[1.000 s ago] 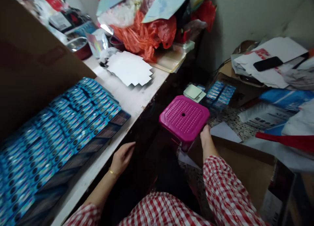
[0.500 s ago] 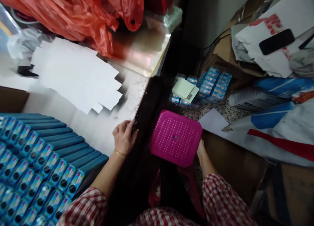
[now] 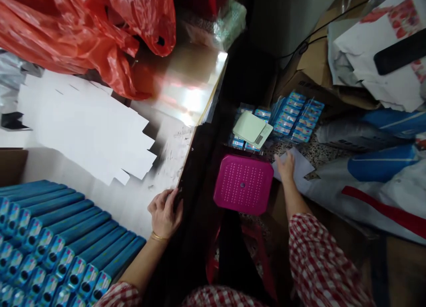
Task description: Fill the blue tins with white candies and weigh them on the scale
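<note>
My left hand (image 3: 165,214) rests at the edge of the white table (image 3: 166,160), fingers bent and closed around the edge. Out to the right, my right hand (image 3: 285,167) reaches down over a white sheet of paper (image 3: 301,165); its thumb and fingers are apart, and the fingertips seem to touch the sheet. Between my arms stands a pink plastic stool (image 3: 244,185) with a dotted, perforated top, beside my right hand. Just beyond the stool, a pale kitchen scale (image 3: 251,127) lies on blue packaged items (image 3: 294,116).
Rows of blue boxes (image 3: 80,240) fill the table's near left. White sheets (image 3: 80,120), a red plastic bag (image 3: 83,27) and clear film sheets (image 3: 193,89) lie farther back. At right are a cardboard box (image 3: 319,72), a dark phone (image 3: 399,54) and large sacks (image 3: 382,165).
My right hand has let go of the pink stool's side and moved forward to the white sheet. The stool has turned slightly. My left hand stays at the table edge.
</note>
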Action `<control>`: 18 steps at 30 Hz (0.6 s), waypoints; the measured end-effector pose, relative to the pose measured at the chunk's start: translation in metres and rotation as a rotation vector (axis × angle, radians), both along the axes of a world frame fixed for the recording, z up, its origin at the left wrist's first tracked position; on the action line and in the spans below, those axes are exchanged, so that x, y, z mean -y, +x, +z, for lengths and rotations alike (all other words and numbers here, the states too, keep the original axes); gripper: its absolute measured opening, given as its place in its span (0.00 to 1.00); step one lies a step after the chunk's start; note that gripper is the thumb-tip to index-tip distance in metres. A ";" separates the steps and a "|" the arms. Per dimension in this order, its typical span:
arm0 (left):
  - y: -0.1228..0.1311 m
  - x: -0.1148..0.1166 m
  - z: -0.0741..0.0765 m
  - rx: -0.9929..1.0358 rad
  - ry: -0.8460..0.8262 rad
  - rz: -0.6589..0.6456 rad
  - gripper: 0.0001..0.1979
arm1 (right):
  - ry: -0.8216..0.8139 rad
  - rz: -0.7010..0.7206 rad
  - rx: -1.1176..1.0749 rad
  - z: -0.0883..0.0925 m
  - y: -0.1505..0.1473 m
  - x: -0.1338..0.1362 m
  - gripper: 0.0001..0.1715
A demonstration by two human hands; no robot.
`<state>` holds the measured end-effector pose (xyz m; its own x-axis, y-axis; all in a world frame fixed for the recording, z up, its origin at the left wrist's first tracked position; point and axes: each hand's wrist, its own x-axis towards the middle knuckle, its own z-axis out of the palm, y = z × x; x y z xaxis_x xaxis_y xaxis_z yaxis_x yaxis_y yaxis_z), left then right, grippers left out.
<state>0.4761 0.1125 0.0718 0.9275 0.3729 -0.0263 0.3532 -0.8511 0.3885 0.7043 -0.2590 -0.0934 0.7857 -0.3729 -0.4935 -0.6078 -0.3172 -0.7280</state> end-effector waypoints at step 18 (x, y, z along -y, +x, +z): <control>0.011 0.011 0.004 0.039 0.106 -0.180 0.22 | -0.550 0.949 0.145 0.023 0.139 -0.101 0.79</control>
<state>0.4867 0.1018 0.0755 0.9789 0.1999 0.0417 0.1781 -0.9359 0.3040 0.8432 -0.1579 -0.0702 0.9055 0.2717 -0.3260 0.1333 -0.9114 -0.3893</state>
